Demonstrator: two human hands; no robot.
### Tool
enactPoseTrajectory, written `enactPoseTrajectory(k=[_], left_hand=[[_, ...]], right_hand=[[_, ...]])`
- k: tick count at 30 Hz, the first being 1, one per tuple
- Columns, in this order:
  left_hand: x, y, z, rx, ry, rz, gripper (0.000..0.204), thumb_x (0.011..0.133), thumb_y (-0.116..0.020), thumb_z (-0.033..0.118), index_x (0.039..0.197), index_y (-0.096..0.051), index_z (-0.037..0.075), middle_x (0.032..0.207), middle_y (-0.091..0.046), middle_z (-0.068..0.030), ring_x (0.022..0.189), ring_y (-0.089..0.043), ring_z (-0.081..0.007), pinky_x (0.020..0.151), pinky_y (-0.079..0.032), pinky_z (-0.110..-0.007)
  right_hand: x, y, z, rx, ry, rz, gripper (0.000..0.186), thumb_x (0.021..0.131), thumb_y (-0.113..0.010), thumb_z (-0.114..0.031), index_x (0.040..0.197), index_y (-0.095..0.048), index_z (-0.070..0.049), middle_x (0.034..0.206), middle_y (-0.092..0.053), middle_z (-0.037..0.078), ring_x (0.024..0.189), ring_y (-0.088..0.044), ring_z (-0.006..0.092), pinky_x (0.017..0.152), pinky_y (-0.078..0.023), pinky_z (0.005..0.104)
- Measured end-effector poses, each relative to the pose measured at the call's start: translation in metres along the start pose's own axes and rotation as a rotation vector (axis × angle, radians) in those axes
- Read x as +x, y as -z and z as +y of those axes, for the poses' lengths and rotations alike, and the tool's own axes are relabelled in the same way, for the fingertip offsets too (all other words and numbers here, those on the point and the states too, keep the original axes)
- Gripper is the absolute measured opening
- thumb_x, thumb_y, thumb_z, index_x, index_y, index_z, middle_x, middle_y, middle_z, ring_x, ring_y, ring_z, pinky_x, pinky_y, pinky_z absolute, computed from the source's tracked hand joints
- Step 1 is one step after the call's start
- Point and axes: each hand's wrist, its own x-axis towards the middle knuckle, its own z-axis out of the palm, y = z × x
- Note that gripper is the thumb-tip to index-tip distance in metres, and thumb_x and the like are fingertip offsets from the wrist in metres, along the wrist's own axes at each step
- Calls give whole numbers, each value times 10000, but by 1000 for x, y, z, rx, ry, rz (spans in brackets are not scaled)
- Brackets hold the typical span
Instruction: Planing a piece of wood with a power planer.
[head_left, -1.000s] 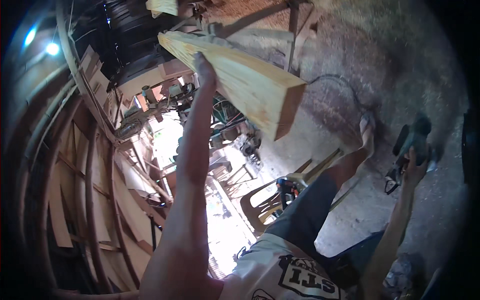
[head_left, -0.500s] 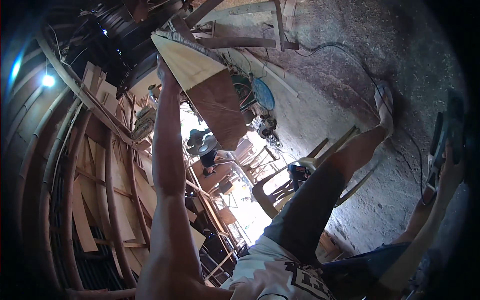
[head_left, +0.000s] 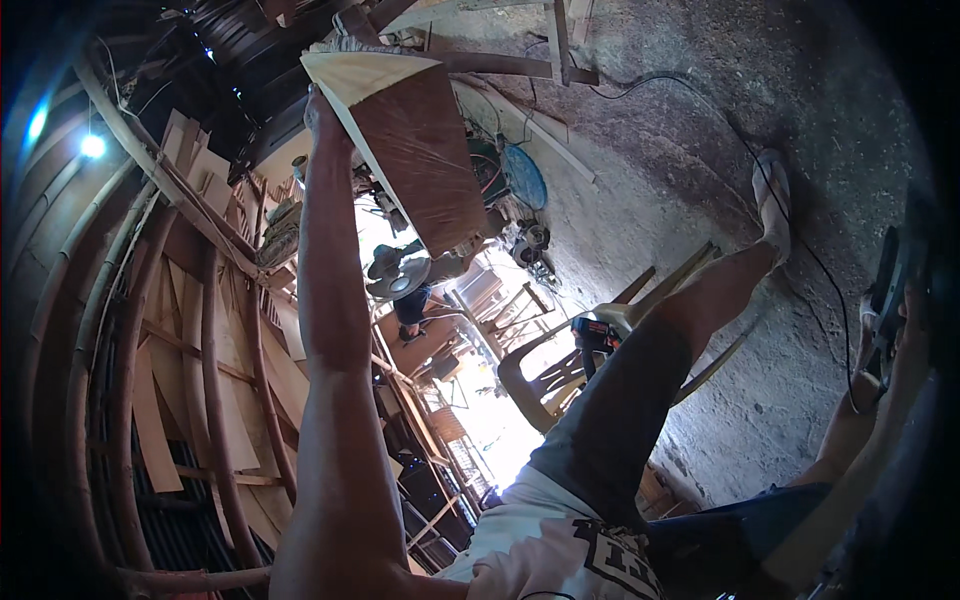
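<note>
My left arm stretches up to a wooden piece, with my left hand (head_left: 320,115) closed on its left edge; most of the fingers are hidden. The wooden piece (head_left: 415,150) has a pale, narrow face and a broad reddish-brown face. Far to the right, my right hand (head_left: 908,315) is wrapped round a dark hand-held tool (head_left: 886,270), whose exact kind is lost in shadow. A black cord (head_left: 822,272) runs across the floor towards it.
A black-and-red cordless drill (head_left: 594,334) rests by a chair (head_left: 530,385) beside my leg. My foot (head_left: 770,185) is on the rough concrete floor (head_left: 660,190). Wooden posts and boards (head_left: 190,370) line the left. Behind the wooden piece are a blue round object (head_left: 524,178) and a person (head_left: 412,303).
The wooden piece has tilted, so its pale face looks narrower and its brown face broader. My right hand and the tool have shifted slightly; my left hand keeps its hold.
</note>
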Motion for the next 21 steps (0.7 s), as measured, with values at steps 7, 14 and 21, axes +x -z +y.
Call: enactPoseTrajectory(k=[7,14,21], left_hand=[[3,-4,-12,3,4,-16,617,1168,-361,532,1516,-574,69,1397,-694,-137,1230,-697,-319,1077,-571,-482],[3,-1,-2,27,3,14,614,1169,-364,530,1521,-570,70,1401,-692,-132,1232,-694,-315,1077,-568,-480],[8,-8,-5,24,16,21,612,1170,-368,528,1525,-566,71,1404,-690,-127,1235,-692,-311,1078,-566,-477]], right_hand=[[16,12,57,-238,-572,-125,756,934,-821,-337,1527,-555,49,1424,-652,297,1210,-701,427,924,-635,500],[-14,2,-34,-153,39,-91,822,948,-775,-421,1590,-498,12,1441,-628,324,1221,-689,460,926,-621,522],[-7,12,-29,-227,87,-109,728,958,-727,-357,1559,-525,2,1436,-629,333,1224,-684,481,960,-598,555]])
